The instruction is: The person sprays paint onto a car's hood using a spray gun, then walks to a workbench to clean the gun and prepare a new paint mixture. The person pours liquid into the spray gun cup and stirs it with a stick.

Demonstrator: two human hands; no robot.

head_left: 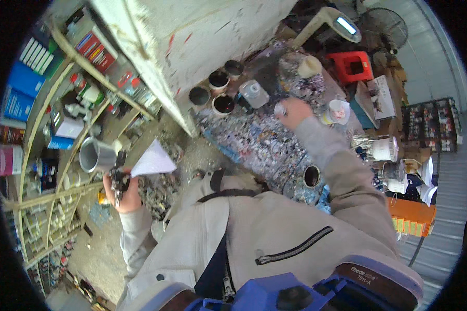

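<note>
At the left, my left hand (125, 194) is closed around a spray gun (120, 179) with a grey cup (97, 155) on it; the cup's open mouth shows. A white paper cone (154, 159) is right beside that hand, and whether the fingers also hold it I cannot tell. My right hand (296, 111) reaches over the paint-spattered bench (254, 137), its fingers closed on a small whitish round cap (279, 109). Just left of it stands a translucent plastic bottle (255, 93). Several cans of dark liquid, such as a white-rimmed can (223, 104), stand left of the bottle.
A digital scale display (346, 26) rises at the back right, near a red stool (352, 66). Paper cups (337, 111) stand past my right forearm, and a dark-filled cup (311, 176) is near the bench's front. Crowded shelves (62, 129) line the left side.
</note>
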